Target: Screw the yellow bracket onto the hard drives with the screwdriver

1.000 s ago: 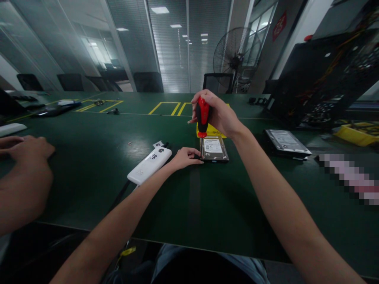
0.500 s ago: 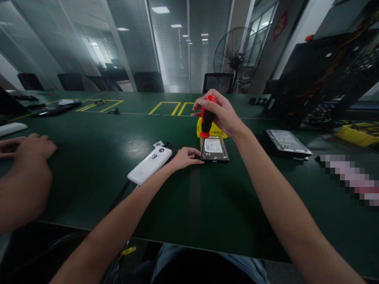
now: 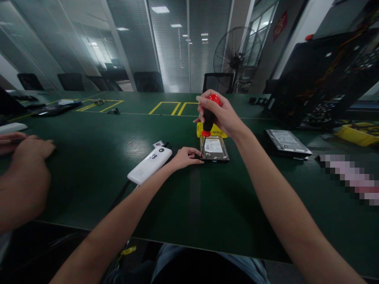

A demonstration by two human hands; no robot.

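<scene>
My right hand (image 3: pixel 220 112) is closed around the red and black handle of a screwdriver (image 3: pixel 209 118). The shaft points down, slightly tilted, and its tip meets the near left corner of a hard drive (image 3: pixel 213 146). That drive lies flat, label up, on the green table. At its left edge my left hand (image 3: pixel 188 157) has thumb and fingers closed on the drive's corner, close to the screwdriver tip. Behind the drive sits a yellow box (image 3: pixel 219 130), partly hidden by my right hand. The screw under the tip is too small to make out.
A white power bank (image 3: pixel 150 165) lies left of my left forearm. To the right are another hard drive (image 3: pixel 286 142), a black computer case (image 3: pixel 322 79) and a yellow tray (image 3: pixel 358 135). Another person's hands (image 3: pixel 32 148) rest on the table (image 3: pixel 166 213) at the far left.
The fingers of my right hand have shifted around the screwdriver handle, and its top leans slightly further right. My left hand and the hard drive stay put.
</scene>
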